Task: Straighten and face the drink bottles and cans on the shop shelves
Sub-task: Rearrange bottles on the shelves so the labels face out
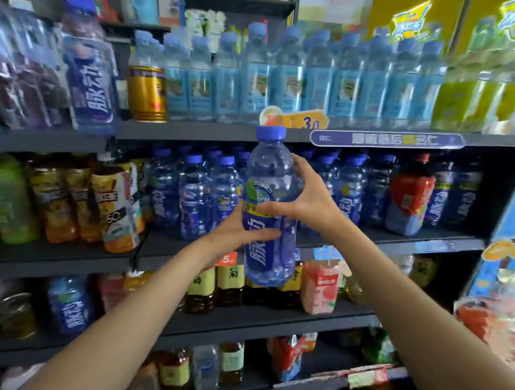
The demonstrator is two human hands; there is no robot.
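Note:
I hold a blue drink bottle with a blue cap upright in front of the shelves, its white-lettered label facing me. My left hand grips its lower left side, thumb across the label. My right hand wraps round its right side at mid-height, thumb on the front. Behind it on the middle shelf stands a row of like blue bottles.
The top shelf carries light-blue water bottles, a gold can and a big blue bottle at left. Orange and green drinks fill the middle left. Tea bottles and a pink carton stand below. A snack display juts out at right.

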